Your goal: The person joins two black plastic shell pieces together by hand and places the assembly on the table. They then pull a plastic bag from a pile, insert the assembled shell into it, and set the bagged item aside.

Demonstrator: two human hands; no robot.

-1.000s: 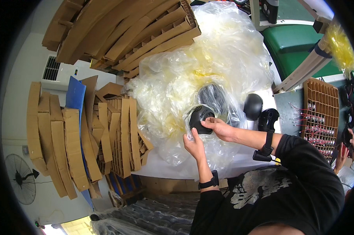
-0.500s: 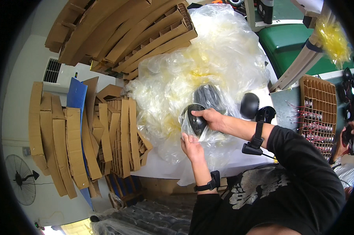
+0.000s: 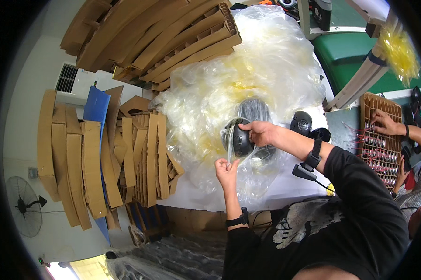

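Note:
A glossy black oval housing (image 3: 241,141) sits partly inside a clear plastic bag (image 3: 230,145) above the table. My right hand (image 3: 262,133) grips its right side, the thumb lying over the top. Below it, my left hand (image 3: 226,171) is closed in a pinch on the lower edge of the bag. Just behind lies another black housing (image 3: 254,110), covered by clear plastic. To the right of my right hand rest a black housing with a dotted grille (image 3: 302,122) and a further black piece (image 3: 321,134), partly hidden by my forearm.
A heap of clear and yellowish plastic bags (image 3: 210,88) covers much of the white table (image 3: 192,199). Stacked cardboard dividers (image 3: 147,158) stand at the left. At the right, a co-worker's hand (image 3: 383,123) reaches over a divided cardboard tray (image 3: 380,105) holding small wired parts.
My left fingers have gone from spread to pinching the bag's edge. The held housing has turned slightly within the bag. A co-worker's hand has come over the cardboard tray. The view has shifted a little.

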